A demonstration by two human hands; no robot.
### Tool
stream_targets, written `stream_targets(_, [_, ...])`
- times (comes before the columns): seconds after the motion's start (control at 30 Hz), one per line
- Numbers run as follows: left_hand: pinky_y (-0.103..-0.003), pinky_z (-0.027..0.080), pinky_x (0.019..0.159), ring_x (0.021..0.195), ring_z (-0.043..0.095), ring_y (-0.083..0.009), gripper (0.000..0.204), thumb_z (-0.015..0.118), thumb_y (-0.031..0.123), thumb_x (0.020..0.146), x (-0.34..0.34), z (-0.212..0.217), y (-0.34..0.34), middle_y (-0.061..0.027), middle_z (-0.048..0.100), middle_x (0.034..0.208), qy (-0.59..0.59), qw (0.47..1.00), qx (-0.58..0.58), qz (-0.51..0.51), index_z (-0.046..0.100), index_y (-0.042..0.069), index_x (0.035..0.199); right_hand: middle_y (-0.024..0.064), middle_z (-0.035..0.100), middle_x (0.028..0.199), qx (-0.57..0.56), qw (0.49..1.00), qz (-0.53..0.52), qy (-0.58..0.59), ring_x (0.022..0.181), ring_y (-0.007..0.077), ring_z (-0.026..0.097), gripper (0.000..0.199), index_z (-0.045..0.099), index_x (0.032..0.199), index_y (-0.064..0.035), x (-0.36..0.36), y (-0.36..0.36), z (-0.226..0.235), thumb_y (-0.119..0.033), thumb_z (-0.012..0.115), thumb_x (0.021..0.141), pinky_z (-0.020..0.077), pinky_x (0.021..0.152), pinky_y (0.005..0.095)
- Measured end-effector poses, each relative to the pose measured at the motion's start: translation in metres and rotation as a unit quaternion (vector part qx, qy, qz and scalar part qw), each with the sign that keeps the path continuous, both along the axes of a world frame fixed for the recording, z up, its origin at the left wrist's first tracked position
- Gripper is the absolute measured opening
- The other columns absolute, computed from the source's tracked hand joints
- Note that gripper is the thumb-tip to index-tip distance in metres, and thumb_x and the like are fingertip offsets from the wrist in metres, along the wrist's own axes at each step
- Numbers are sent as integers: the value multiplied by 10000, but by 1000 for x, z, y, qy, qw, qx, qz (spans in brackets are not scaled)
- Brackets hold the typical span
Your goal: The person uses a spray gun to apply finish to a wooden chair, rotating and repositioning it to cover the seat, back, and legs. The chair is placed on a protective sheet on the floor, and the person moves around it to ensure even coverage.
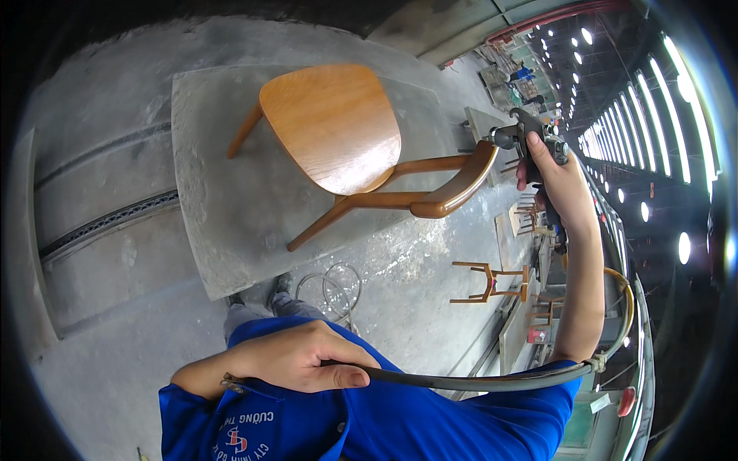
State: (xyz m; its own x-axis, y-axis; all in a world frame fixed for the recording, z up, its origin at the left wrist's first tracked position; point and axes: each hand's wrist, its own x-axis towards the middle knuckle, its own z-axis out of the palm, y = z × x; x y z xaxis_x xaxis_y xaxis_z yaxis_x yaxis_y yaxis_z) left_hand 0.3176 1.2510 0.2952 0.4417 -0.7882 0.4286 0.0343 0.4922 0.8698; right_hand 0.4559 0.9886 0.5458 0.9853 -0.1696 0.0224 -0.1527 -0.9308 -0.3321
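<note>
White lettering point(256, 418) (part of it curved) surrounds a red-and-white emblem point(236, 439) on the blue shirt point(400, 419).

Chair point(337, 127): glossy wood, smoothly finished
Spray gun point(529, 128): metal is seen
Shirt point(407, 419): matt cloth is shown

Worn are a bright blue short-sleeved shirt point(430, 419) with a white-and-red chest print point(237, 439), grey trousers point(298, 307) and dark shoes point(282, 283).

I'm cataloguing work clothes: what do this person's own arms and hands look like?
The left hand and right hand are both ungloved. Bright blue short sleeves leave the forearms bare. A small brownish item shows near the left wrist, too unclear to name.
</note>
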Motion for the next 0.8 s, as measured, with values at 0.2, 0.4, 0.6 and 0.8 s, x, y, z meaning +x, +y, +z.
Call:
stream_targets(0.2, [-296, 516, 631, 677, 680, -195, 352, 638, 332, 999, -6, 3, 3, -106, 714, 798, 3, 999, -32, 29, 714, 17, 1138, -13, 629, 627, 1, 995, 27, 100, 534, 51, 558, 465, 664, 904, -60, -5, 21, 4, -505, 566, 999, 391, 422, 221])
stream_targets(0.4, [-296, 542, 647, 738, 730, -240, 351, 660, 300, 982, -12, -4, 17, -144, 754, 910, 3, 999, -20, 42, 719, -14, 1127, -6, 615, 621, -132, 991, 6, 10, 516, 70, 543, 490, 649, 839, -55, 34, 14, -21, -521, 597, 980, 411, 448, 242])
stream_targets(0.6, [-295, 528, 625, 711, 715, -215, 337, 653, 282, 991, -17, 2, 14, -134, 747, 870, 21, 999, -10, 47, 716, -13, 1141, 19, 640, 648, 22, 999, 11, -32, 555, 80, 590, 490, 648, 851, -49, 33, 11, -15, -519, 600, 981, 402, 453, 242])
stream_targets(0.8, [-296, 530, 649, 732, 716, -209, 325, 653, 277, 993, -28, 17, -6, -117, 739, 847, 10, 999, 12, 52, 712, -6, 1143, 79, 665, 732, 279, 949, 149, -12, 560, 86, 587, 488, 623, 1013, 8, -35, 9, -1, -467, 513, 1041, 380, 429, 204])
